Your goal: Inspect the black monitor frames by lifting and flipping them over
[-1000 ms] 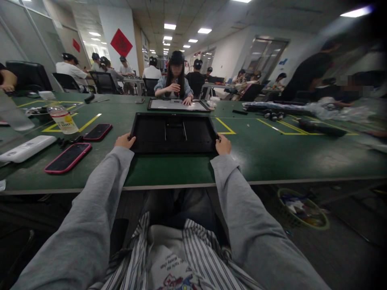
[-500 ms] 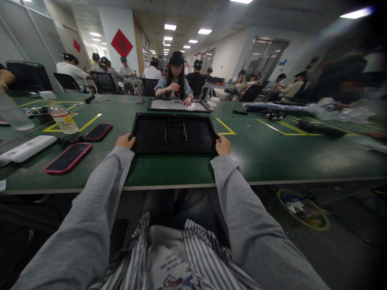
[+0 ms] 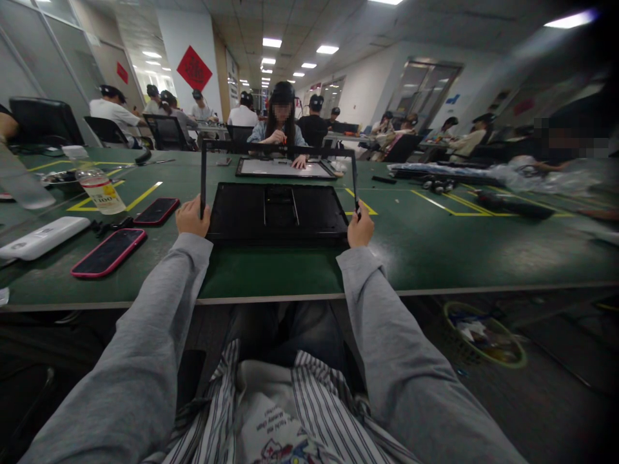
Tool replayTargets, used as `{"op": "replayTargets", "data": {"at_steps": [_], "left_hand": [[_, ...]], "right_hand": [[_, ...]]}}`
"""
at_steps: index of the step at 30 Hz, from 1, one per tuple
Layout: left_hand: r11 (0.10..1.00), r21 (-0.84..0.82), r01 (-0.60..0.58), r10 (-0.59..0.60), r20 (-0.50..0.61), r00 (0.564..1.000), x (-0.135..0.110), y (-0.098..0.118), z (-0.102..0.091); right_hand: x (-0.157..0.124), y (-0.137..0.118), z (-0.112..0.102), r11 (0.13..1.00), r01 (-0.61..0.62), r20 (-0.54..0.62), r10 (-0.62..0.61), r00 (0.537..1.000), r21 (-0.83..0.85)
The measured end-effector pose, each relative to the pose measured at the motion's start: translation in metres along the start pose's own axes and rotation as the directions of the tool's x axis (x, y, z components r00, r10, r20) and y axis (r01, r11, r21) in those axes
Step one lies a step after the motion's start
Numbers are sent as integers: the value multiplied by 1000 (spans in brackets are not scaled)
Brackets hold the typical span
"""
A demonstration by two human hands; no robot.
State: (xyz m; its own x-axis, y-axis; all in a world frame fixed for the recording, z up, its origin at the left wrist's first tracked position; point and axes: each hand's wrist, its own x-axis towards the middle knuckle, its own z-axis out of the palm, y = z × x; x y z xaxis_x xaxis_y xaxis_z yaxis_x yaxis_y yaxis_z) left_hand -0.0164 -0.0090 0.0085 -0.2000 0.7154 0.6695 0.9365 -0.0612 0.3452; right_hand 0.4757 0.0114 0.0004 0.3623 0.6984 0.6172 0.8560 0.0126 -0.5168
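A thin black monitor bezel (image 3: 283, 149) stands tilted up in front of me, its far edge raised off the table. My left hand (image 3: 193, 217) is closed around the bezel's left side bar, and my right hand (image 3: 360, 227) grips the right bar at about the same height. Beneath and between them lies a black monitor back cover (image 3: 242, 209), inner side up, with a raised rectangular bracket (image 3: 280, 206) in its middle. The bezel's near edge is hard to tell from the cover's front edge.
Across the green table (image 3: 416, 258), a co-worker (image 3: 281, 129) handles a screen panel (image 3: 285, 167). To my left are two phones (image 3: 110, 252), a white device (image 3: 46, 237) and a bottle (image 3: 99, 183). Plastic wrap (image 3: 512, 174) lies at right; a basket (image 3: 483, 335) stands below the table edge.
The bezel's far edge has risen off the back cover and now stands up. Both hands have come up slightly and a little outward with it. The cover stays in place.
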Motion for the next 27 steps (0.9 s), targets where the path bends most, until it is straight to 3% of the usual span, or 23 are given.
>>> {"op": "replayTargets", "data": {"at_steps": [4, 12, 27], "left_hand": [[1000, -14, 0, 0, -12, 1000, 0, 4, -3], [990, 129, 50, -78, 222, 972, -4, 6, 0], [973, 227, 46, -126, 351, 928, 1, -8, 14]], "right_hand": [[0, -3, -4, 998, 51, -76, -47, 996, 47], [-2, 5, 5, 997, -74, 111, 75, 991, -12], [-2, 10, 9, 991, -120, 193, 131, 972, -67]]}}
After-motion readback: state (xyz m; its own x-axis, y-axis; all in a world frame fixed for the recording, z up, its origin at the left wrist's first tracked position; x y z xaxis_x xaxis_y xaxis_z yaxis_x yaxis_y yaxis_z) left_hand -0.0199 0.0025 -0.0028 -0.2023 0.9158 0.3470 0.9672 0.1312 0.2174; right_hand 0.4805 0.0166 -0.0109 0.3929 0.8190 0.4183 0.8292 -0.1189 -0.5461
